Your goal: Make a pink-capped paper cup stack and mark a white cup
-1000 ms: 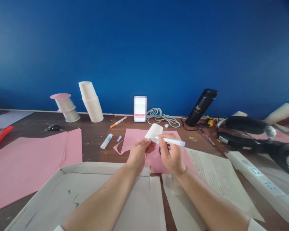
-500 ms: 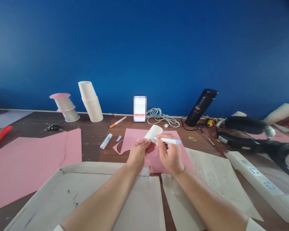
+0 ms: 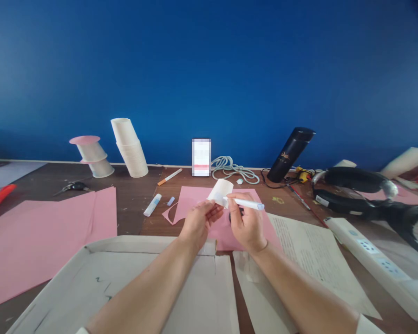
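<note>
My left hand (image 3: 197,223) holds a small white paper cup (image 3: 222,191) up in front of me, tilted with its base pointing away. My right hand (image 3: 246,224) grips a white pen with a pale blue end (image 3: 248,204), its tip touching the cup's side. Both hands hover above a pink sheet (image 3: 198,199) with a curved cut-out at its left edge. A dark round object lies partly hidden behind my right hand.
A flat cardboard box (image 3: 135,287) lies nearest me, printed paper (image 3: 310,255) to its right. Large pink sheets (image 3: 42,232), scissors (image 3: 71,187), stacked paper cups (image 3: 129,147), a glue stick (image 3: 152,204), an orange pen (image 3: 169,176), a coiled cable (image 3: 231,168), a black flask (image 3: 290,148), a power strip (image 3: 376,264) and black equipment (image 3: 369,195) surround them.
The hands, the cup and the pen stay nearly in place; the pen shifts slightly against the cup. The view drifts a little.
</note>
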`<action>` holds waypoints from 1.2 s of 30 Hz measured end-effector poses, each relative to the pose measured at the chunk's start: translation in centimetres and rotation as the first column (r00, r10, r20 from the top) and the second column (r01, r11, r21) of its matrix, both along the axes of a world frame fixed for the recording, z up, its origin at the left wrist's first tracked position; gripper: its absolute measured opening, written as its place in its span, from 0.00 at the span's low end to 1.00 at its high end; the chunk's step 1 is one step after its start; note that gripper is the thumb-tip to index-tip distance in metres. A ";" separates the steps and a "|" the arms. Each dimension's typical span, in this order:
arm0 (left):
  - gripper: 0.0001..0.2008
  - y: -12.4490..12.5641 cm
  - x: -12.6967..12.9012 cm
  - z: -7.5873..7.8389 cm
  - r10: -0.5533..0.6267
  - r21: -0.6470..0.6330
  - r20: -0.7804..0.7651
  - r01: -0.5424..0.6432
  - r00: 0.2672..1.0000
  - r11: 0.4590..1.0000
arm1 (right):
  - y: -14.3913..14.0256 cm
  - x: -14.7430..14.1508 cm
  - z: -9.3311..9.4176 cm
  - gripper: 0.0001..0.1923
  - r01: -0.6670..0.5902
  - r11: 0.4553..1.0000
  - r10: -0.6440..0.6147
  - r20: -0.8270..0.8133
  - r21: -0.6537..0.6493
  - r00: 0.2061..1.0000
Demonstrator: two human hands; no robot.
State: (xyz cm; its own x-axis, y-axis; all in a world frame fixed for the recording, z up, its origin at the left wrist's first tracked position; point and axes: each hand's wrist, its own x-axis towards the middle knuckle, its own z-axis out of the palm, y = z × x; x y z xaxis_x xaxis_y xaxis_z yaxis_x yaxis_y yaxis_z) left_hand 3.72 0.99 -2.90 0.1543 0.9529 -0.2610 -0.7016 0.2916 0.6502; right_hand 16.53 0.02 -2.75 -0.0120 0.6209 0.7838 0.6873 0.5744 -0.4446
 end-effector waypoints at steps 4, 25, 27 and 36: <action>0.03 -0.1 -0.1 -0.1 -0.005 0.011 -0.010 0.005 1.000 1.000 | 0.0 0.0 0.1 0.06 0.013 1.000 -0.013 0.007 -0.006 1.000; 0.03 -0.1 0.0 0.3 0.039 -0.061 0.055 -0.036 0.998 0.998 | -0.4 0.0 1.0 0.07 -0.020 0.998 0.025 -0.072 0.061 0.997; 0.03 0.0 -0.1 0.4 0.048 -0.090 0.075 -0.041 0.996 0.995 | -0.4 0.0 0.9 0.07 -0.026 0.998 0.031 -0.083 0.059 0.996; 0.04 0.1 -0.3 0.0 0.005 -0.091 0.111 0.005 0.994 0.996 | -0.1 0.1 0.4 0.06 -0.006 1.000 0.004 -0.058 -0.030 0.998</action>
State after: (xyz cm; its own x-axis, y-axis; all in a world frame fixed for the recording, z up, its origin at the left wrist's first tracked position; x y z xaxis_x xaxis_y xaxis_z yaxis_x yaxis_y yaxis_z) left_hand 3.46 1.14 -2.88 0.1870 0.9259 -0.3282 -0.7681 0.3461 0.5388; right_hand 16.64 -0.12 -2.33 0.0298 0.6440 0.7644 0.6568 0.5639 -0.5006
